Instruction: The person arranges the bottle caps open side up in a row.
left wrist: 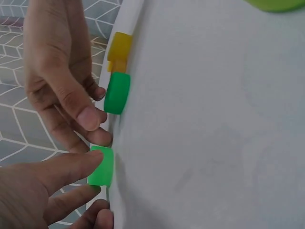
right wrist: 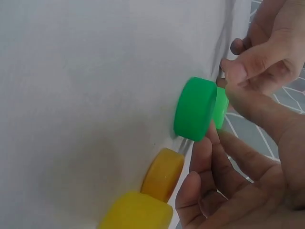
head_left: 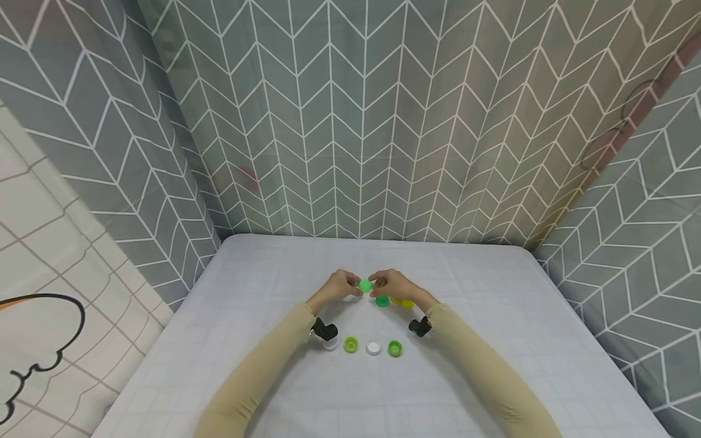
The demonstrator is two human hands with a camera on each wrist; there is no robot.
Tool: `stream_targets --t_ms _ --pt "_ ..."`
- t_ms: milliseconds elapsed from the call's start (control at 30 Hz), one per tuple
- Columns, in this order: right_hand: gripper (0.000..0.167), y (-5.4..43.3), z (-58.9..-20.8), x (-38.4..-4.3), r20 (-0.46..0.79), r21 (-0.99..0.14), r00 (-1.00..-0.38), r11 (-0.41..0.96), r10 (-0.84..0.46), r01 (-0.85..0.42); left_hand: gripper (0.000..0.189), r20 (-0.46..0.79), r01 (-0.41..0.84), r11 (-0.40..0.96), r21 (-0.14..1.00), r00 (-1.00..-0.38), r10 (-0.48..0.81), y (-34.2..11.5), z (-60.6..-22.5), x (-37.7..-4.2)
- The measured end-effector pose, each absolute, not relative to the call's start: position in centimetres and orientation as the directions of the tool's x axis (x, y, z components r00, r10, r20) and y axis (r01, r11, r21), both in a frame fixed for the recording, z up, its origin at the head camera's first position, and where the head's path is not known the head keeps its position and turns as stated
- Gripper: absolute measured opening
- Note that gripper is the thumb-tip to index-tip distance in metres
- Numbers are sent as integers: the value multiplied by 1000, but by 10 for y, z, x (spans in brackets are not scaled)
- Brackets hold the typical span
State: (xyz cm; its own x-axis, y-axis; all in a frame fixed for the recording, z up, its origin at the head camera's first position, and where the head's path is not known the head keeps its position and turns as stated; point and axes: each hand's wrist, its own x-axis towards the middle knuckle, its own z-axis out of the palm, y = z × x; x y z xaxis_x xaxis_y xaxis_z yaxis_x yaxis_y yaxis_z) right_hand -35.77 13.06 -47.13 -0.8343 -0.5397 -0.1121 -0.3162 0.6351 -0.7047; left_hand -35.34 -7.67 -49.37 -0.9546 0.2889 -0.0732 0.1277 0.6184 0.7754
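Between the two hands, near the middle of the table, stands a light green bottle cap (head_left: 365, 285). My left hand (head_left: 339, 285) pinches it between thumb and fingers; in the left wrist view the thumb lies over its upper edge. On the cap's other side is my right hand (head_left: 395, 285), its bent fingers spread and the tips close by the cap. A darker green cap (right wrist: 195, 109) sits just in front of the right fingers. Beside it are an orange-yellow cap (right wrist: 163, 174) and a yellow cap (right wrist: 138, 212), partly covered by the right hand in the head view.
Nearer the body, a row holds a white cap (head_left: 330, 345), a lime cap (head_left: 350, 345), another white cap (head_left: 373, 348) and a green cap (head_left: 395, 348). The left wrist camera (head_left: 324, 330) overhangs the row's left end. Patterned curtains (head_left: 361, 121) stand behind the white-covered table (head_left: 350, 401).
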Motion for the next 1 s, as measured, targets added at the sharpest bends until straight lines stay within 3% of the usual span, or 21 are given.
stream_targets --t_ms 267,633,1000 --pt "34 125 -473 -356 -114 -711 -878 656 -465 -255 28 21 172 614 771 -969 245 -68 -496 -349" --pt "23 131 -470 -349 -15 -738 -880 599 -475 -311 31 14 171 538 825 -959 283 -75 -491 -344" --pt "29 150 -453 -321 10 -840 -841 452 -541 -300 36 -52 140 455 880 -921 385 -74 -468 -325"
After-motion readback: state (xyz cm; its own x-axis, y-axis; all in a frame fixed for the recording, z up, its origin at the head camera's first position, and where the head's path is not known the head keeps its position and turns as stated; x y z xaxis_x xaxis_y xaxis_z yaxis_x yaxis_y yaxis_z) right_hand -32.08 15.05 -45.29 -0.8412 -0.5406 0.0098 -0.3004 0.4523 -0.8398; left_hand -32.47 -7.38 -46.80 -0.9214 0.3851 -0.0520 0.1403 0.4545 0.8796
